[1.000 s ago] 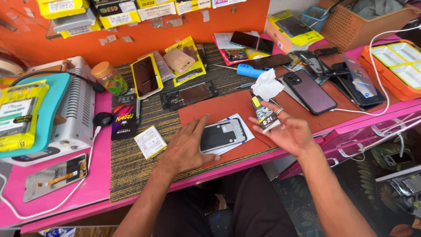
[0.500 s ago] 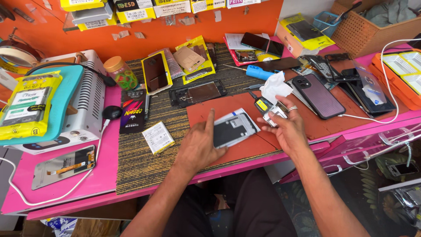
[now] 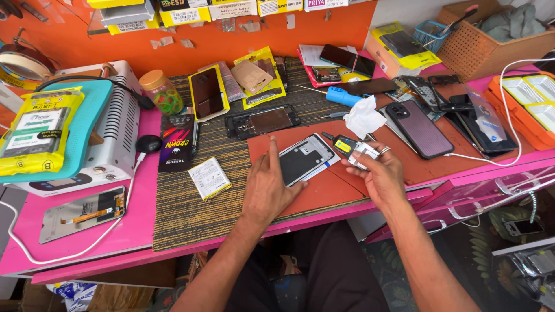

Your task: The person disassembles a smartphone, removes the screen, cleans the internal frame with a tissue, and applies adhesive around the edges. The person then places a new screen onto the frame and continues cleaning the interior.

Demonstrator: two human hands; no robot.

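My left hand lies flat on the red-brown mat, its fingertips touching the left edge of a grey phone frame that rests on white paper. My right hand is to the right of the frame, fingers closed around a small white and grey part. A small black tube with a yellow label lies just above that hand. A crumpled white tissue sits behind it.
A dark phone with a cable lies to the right. An opened phone body, a blue-handled screwdriver, a small battery, a jar, a teal and white machine and a wicker basket crowd the pink bench.
Both hands have stayed at the phone frame. My right hand has drawn slightly closer to the frame with the small part still in it. The camera has shifted a little.
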